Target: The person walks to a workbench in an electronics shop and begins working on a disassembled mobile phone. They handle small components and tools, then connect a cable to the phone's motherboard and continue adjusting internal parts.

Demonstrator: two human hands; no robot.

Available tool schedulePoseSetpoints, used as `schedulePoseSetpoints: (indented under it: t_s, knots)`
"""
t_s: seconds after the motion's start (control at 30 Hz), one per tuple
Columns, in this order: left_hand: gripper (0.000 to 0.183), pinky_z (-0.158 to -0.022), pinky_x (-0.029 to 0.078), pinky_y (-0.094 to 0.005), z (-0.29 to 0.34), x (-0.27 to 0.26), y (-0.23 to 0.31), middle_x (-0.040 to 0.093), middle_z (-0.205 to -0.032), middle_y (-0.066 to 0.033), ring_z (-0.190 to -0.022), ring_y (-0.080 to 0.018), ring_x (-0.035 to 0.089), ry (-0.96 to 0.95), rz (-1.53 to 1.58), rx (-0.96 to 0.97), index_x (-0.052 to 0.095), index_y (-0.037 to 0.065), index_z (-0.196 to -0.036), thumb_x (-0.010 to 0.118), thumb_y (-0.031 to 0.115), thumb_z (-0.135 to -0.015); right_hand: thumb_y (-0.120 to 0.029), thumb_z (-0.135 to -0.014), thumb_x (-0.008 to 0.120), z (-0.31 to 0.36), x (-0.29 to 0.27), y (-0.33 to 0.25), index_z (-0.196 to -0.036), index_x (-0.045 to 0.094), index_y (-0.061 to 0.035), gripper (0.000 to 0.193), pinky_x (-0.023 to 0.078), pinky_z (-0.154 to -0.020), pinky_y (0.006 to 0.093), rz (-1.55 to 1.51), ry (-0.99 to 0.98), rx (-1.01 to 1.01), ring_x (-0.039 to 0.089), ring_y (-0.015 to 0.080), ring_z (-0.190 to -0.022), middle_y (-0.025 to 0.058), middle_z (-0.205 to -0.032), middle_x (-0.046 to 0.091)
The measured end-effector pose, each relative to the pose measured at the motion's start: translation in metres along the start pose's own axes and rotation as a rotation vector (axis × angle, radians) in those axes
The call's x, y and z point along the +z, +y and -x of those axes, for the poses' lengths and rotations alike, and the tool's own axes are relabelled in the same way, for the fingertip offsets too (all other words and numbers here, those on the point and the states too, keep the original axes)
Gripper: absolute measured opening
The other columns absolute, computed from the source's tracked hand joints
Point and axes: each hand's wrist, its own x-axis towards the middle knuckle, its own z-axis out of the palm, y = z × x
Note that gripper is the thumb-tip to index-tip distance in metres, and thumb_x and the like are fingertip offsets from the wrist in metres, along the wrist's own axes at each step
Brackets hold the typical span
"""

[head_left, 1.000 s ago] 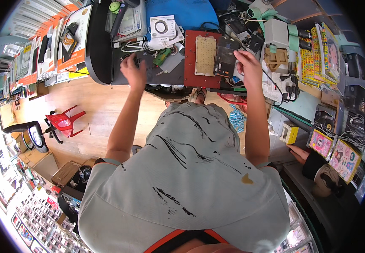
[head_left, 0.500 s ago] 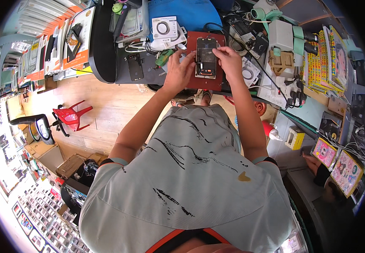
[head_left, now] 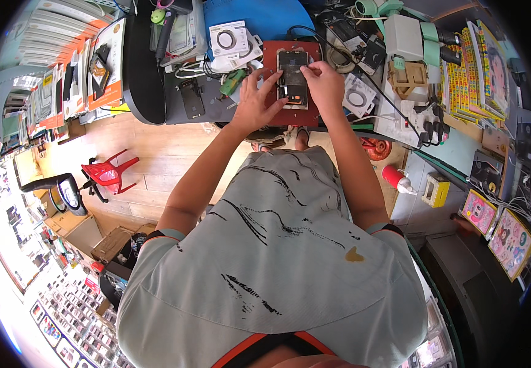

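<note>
A dark opened phone (head_left: 293, 89) with its inner parts bare lies on a red-brown mat (head_left: 315, 116) at the desk's front edge. Along the phone's left side rests my left hand (head_left: 255, 103), fingers spread, index finger and thumb reaching its edge. My right hand (head_left: 327, 91) is at the phone's right side, thumb and index finger pinched over its upper middle. Whatever lies in that pinch is too small to make out. Left of the mat are a green screwdriver-like tool (head_left: 233, 82) and a loose dark phone part (head_left: 192, 99).
White boxes with ring pictures (head_left: 228, 38) stand behind my left hand; another ring box (head_left: 357, 97) lies right of the mat. A black cable (head_left: 369, 69) crosses the right side. Beyond it stands a white and green microscope (head_left: 405, 38). A red stool (head_left: 111, 173) is on the floor.
My left thumb has come up against the phone's lower left edge. My right hand stays pinched near the same spot. The whole view has shifted slightly.
</note>
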Motion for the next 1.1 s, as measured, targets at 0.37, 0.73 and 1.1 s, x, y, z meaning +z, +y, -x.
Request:
schedulePoseSetpoints:
  t_s: [0.37, 0.73, 1.1]
  knots:
    - [0.072, -0.114, 0.035, -0.0548, 0.000, 0.000, 0.006, 0.043, -0.148, -0.0208, -0.135, -0.0439, 0.043, 0.024, -0.038, 0.001, 0.050, 0.022, -0.155, 0.078, 0.039, -0.090, -0.040, -0.090, 0.080, 0.011, -0.030, 0.007, -0.098, 0.078, -0.0089, 0.032, 0.057, -0.068, 0.0416, 0.086, 0.136, -0.008, 0.074, 0.0285, -0.074, 0.0062, -0.082, 0.076]
    - [0.080, -0.121, 0.028, -0.0561, -0.033, -0.015, 0.029, 0.039, -0.163, -0.0150, -0.150, -0.0430, 0.034, 0.019, -0.166, 0.251, 0.046, 0.017, -0.158, 0.078, 0.043, -0.089, -0.033, -0.093, 0.080, 0.100, -0.076, 0.074, -0.087, 0.075, -0.0013, 0.033, 0.050, -0.057, 0.0357, -0.080, 0.132, 0.126, 0.066, 0.0227, -0.057, 0.0109, -0.069, 0.070]
    - [0.050, -0.119, 0.031, -0.0573, -0.043, -0.001, 0.027, 0.055, -0.145, -0.0123, -0.140, -0.0334, 0.049, -0.067, -0.254, 0.296, 0.061, 0.013, -0.139, 0.070, 0.022, -0.090, -0.030, -0.094, 0.078, 0.139, -0.088, 0.097, -0.091, 0.073, 0.0005, 0.031, 0.050, -0.060, 0.0368, -0.145, -0.077, 0.178, 0.066, 0.0254, -0.062, 0.0133, -0.073, 0.070]
